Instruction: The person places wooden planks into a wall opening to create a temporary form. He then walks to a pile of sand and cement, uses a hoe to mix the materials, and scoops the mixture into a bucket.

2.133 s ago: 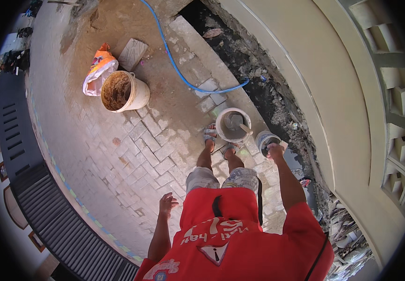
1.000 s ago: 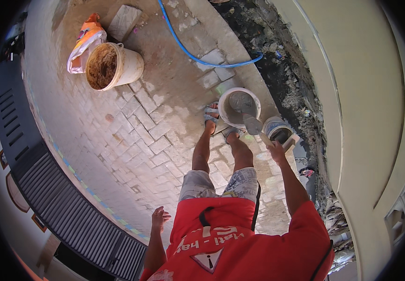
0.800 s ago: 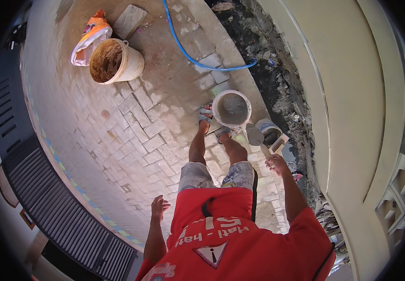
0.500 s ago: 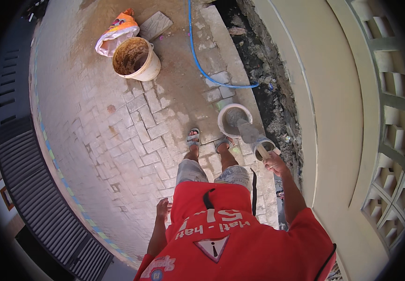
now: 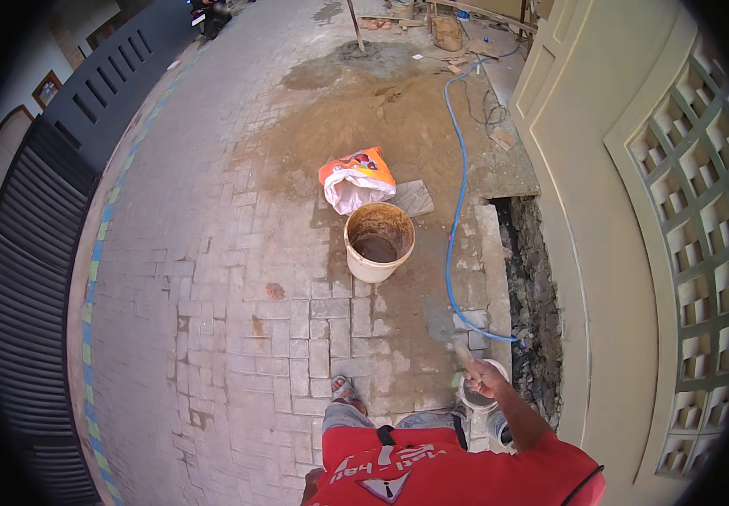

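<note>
My right hand (image 5: 486,379) grips the pale handle of a grey trowel (image 5: 441,322), held above a white bucket of grey mix (image 5: 481,397) near my feet. A second small bucket is mostly hidden behind my right arm. My left hand (image 5: 311,487) is low beside my red shirt, its fingers hidden. Further forward stands a large dirty white bucket (image 5: 379,265), with an orange and white sack (image 5: 357,181) and a flat slab (image 5: 411,196) just behind it.
A blue hose (image 5: 463,160) runs along the paving beside an open drain trench (image 5: 524,300) and the cream wall (image 5: 571,253) on my right. Sand (image 5: 356,114) lies ahead. A dark gate (image 5: 31,304) borders the left; a parked motorbike (image 5: 208,17) stands far ahead.
The view has tilted up, revealing more of the alley and the sand. My right hand has lifted the trowel from beside the small bucket to forward, above the grey-mix bucket.
</note>
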A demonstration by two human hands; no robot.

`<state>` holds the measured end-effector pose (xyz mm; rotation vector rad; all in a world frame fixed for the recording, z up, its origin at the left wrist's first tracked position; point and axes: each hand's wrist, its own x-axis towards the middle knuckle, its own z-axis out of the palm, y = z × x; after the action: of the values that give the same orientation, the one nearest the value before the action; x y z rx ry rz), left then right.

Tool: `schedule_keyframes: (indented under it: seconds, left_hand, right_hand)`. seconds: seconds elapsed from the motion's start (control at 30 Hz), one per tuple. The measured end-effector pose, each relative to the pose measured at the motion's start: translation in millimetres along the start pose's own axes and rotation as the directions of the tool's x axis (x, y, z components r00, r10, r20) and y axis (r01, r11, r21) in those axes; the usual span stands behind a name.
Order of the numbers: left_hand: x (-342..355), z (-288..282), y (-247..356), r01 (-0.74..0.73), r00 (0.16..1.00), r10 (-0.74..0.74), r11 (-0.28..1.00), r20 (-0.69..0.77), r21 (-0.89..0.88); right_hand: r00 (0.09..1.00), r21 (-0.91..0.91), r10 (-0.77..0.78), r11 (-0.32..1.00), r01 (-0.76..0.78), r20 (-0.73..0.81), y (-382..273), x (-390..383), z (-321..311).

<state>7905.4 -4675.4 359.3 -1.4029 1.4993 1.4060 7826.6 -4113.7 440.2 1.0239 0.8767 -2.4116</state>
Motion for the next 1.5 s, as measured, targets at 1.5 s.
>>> schedule_keyframes:
  seconds: [1.5]
  left_hand:
    - [357, 88, 1454, -0.511, 0.855, 0.516, 0.855, -0.056, 0.086]
  right_hand:
    - [0.911, -0.189, -0.008, 0.979, -0.077, -0.413, -491, 846, 730]
